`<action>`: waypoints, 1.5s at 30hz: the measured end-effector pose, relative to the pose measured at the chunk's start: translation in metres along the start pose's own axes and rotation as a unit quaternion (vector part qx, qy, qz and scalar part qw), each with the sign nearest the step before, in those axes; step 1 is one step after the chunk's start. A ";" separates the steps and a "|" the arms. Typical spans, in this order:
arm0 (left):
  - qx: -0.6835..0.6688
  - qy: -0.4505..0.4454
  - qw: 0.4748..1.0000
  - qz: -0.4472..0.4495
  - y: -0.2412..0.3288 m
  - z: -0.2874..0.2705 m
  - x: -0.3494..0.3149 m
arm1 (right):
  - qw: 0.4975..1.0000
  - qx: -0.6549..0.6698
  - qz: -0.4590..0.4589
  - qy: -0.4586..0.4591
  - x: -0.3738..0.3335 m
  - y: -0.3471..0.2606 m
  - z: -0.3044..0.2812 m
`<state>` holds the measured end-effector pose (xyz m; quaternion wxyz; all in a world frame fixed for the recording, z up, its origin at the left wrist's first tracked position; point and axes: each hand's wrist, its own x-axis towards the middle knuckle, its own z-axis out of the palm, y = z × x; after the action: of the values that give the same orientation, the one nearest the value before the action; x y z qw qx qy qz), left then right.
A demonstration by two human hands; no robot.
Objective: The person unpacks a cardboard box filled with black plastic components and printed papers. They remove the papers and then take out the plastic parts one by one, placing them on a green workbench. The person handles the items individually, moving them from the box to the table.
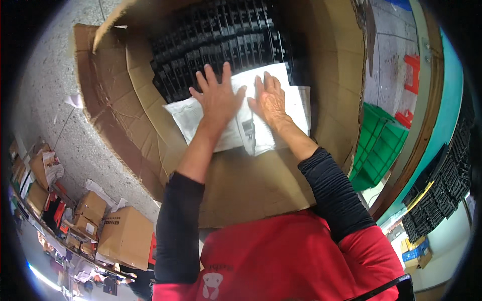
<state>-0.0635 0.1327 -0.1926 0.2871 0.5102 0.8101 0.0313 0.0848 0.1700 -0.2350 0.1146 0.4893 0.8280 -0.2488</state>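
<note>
Both my arms reach down into a large open cardboard box (346, 65). Rows of black plastic parts (216, 45) are packed tightly inside it. White paper-like sheets (296, 108) lie over the near part of these rows. My left hand (218, 98) rests on the sheets with its fingers spread, the fingertips reaching onto the black parts. Flat on the sheets to its right is my right hand (271, 100), its fingers stretched out. Neither hand grips anything. What lies under the sheets is hidden.
The box's flaps (108, 90) stick out to the left over a speckled floor (50, 100). On the right stand a green plastic crate (376, 145) and red plastic pieces (411, 75). More black parts (437, 200) are stacked at far right. Closed cardboard boxes (125, 236) sit at lower left.
</note>
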 end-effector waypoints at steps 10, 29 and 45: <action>0.015 -0.110 0.993 0.026 -0.026 0.064 -0.082 | 0.991 -0.040 -0.095 -0.089 -0.085 -0.013 0.034; 0.049 -0.195 0.978 0.051 -0.029 0.061 -0.088 | 0.994 0.015 0.106 -0.016 0.019 0.021 -0.019; 0.109 -0.147 0.981 0.057 -0.028 0.064 -0.067 | 0.991 0.026 0.053 -0.120 -0.031 0.018 0.053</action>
<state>-0.0337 0.0475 -0.2264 0.3429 0.5829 0.7274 -0.1164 0.1131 0.1261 -0.2717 0.2136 0.5019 0.7742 -0.3211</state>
